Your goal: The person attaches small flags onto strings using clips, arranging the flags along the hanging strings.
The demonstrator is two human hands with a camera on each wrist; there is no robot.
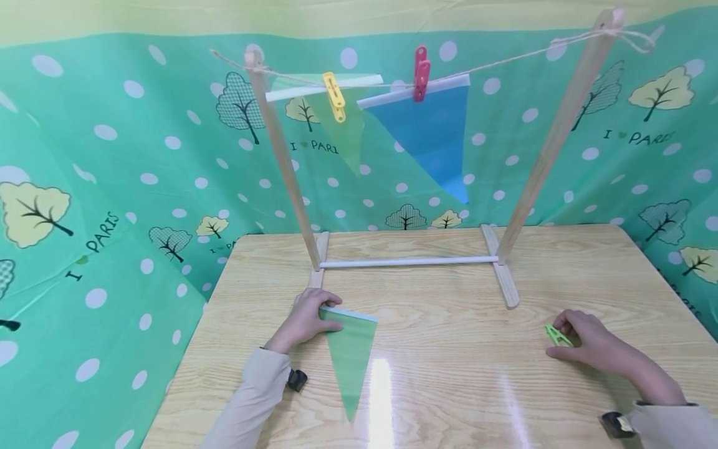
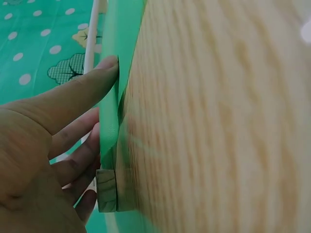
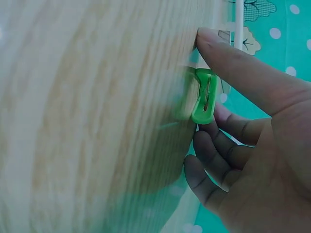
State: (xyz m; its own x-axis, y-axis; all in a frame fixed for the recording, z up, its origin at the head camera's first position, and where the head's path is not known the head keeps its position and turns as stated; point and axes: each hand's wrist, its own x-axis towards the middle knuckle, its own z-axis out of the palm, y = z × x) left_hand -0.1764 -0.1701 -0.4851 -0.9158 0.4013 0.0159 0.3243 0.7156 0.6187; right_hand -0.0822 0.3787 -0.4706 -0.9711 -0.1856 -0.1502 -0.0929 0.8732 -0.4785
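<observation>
A green triangular pennant (image 1: 350, 355) with a pale band along its top edge lies on the table, point toward me. My left hand (image 1: 308, 318) is at its upper left corner. The thumb (image 2: 97, 77) rests on the pennant, while the other fingers stand apart from it, past the top edge. To the right, a small green clothespin (image 1: 558, 335) sits between the thumb and fingers of my right hand (image 1: 589, 340). In the right wrist view, the thumb tip is clear of the clothespin (image 3: 206, 97) and the fingers are close behind it.
Behind stands a wooden frame with a left post (image 1: 286, 162), a right post (image 1: 555, 137) and a white crossbar (image 1: 409, 262). From its string (image 1: 510, 60) hang a light green pennant (image 1: 342, 134) under a yellow clothespin (image 1: 333, 96) and a blue pennant (image 1: 437, 131) under a red clothespin (image 1: 421, 73).
</observation>
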